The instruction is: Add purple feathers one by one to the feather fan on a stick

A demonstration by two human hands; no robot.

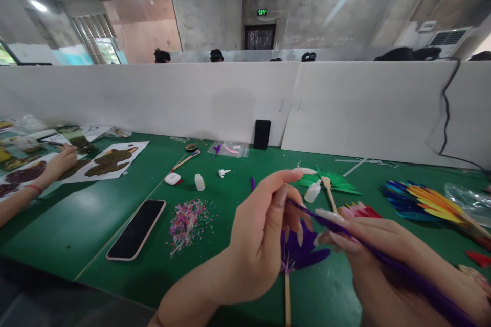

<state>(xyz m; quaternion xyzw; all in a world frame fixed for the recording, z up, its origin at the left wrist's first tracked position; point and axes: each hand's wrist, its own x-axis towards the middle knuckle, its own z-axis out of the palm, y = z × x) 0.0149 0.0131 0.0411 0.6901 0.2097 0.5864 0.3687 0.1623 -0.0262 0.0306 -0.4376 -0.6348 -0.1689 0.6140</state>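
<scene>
A long purple feather [416, 278] runs between my two hands, its thin end toward the left. My left hand [261, 230] pinches that thin end between thumb and fingers. My right hand [387, 255] grips the feather further along its length. Below them on the table lies a purple feather fan [303, 254] on a wooden stick [287, 299], partly hidden by my left hand. Behind my hands are a green feather fan [341, 182] with a wooden handle and a small white squeeze bottle [312, 192]. Pink feathers [360, 210] show just above my right hand.
On the green table [184, 291] lie a phone [137, 230], a pile of colourful flakes [190, 222], another small bottle [199, 182] and a white case [173, 179]. Blue and yellow feathers [429, 204] lie right. Another person's hand [61, 163] works at left. A white partition [172, 97] stands behind.
</scene>
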